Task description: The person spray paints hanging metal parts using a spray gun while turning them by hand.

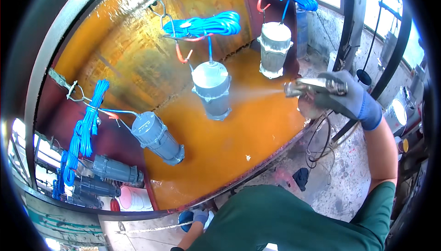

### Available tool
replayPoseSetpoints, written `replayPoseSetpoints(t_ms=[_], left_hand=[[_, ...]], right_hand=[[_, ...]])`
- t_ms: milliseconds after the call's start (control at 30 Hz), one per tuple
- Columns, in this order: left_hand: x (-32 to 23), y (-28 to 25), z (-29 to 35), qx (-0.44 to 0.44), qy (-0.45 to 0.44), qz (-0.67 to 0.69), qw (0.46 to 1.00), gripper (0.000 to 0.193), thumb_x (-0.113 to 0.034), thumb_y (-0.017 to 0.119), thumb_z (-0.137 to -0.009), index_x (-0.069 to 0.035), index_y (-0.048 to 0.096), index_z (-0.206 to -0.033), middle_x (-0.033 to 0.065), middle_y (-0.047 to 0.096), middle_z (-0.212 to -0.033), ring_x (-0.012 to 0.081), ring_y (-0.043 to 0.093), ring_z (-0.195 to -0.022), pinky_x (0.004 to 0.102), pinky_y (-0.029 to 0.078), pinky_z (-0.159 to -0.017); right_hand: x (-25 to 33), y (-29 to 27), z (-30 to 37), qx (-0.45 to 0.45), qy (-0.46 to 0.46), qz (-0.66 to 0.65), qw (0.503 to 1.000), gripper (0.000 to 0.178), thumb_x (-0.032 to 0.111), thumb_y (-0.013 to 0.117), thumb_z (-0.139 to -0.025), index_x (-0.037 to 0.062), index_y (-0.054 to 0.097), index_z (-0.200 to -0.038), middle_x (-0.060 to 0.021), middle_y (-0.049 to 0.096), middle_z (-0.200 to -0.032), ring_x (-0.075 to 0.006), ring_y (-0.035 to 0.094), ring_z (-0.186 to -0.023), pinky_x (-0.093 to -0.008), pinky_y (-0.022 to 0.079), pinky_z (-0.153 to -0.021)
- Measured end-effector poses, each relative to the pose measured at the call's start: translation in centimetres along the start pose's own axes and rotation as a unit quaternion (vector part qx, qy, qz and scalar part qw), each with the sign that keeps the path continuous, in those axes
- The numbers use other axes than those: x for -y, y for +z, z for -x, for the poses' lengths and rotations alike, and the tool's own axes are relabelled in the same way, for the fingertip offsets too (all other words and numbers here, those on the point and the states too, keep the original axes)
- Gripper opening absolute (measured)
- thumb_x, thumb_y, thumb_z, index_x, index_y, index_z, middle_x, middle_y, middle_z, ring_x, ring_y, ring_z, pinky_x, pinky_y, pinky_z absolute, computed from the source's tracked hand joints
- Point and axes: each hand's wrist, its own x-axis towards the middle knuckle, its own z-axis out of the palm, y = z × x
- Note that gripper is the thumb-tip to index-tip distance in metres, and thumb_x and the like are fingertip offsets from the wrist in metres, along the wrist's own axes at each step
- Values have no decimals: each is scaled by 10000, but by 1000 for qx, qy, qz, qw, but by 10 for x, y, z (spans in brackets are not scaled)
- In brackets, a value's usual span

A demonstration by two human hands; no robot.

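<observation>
My right hand (353,98), in a grey-blue glove, grips a metal spray gun (316,84). A pale mist leaves its nozzle leftward and reaches the middle grey flanged cylinder (214,93), which resembles a submersible pump. This cylinder hangs from a hook, with a coiled blue cable (206,24) above it. A lighter cylinder (274,49) hangs to its right; another grey cylinder (158,137) hangs tilted at left. My gloved left hand (200,215) is low, beside a blue round container (185,220) and the end of a white rope (158,228); its fingers do not show clearly.
Behind and below the cylinders curves an orange-coated booth (220,145) with a raised front edge. More grey cylinders (117,168) hang at far left near a pink-white bucket (134,198). A dark hose (327,141) loops down at right. Paint cans (396,113) stand at far right.
</observation>
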Motion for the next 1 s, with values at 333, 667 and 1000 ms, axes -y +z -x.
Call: replayPoseSetpoints(t_ms=[333,667,1000], left_hand=[[-25,-24,36,88,-35,18,995,452,-354,486,-1002,-34,736,-1202,272,686,-1291,448,643,-1218,498,506,-1061],[-158,-102,-62,-169,189,355,900,264,-222,634,-1024,21,683,-935,165,719,-850,262,682,-790,424,526,-729],[-437,-426,-12,-463,555,159,672,576,-167,624,-1024,9,469,-1550,219,473,-1578,387,447,-1463,495,357,-1212]], right_hand=[[44,-3,-16,13,-41,165,985,270,224,761,-928,-7,712,-1059,-86,715,-880,-144,668,-801,-307,551,-762],[14,15,-3,-43,-105,182,977,249,185,778,-920,13,688,-1076,-95,735,-888,-174,714,-806,-323,564,-762],[-14,58,-1,125,-22,110,986,195,227,721,-940,35,694,-963,-107,730,-790,-246,729,-763,-374,549,-709]])
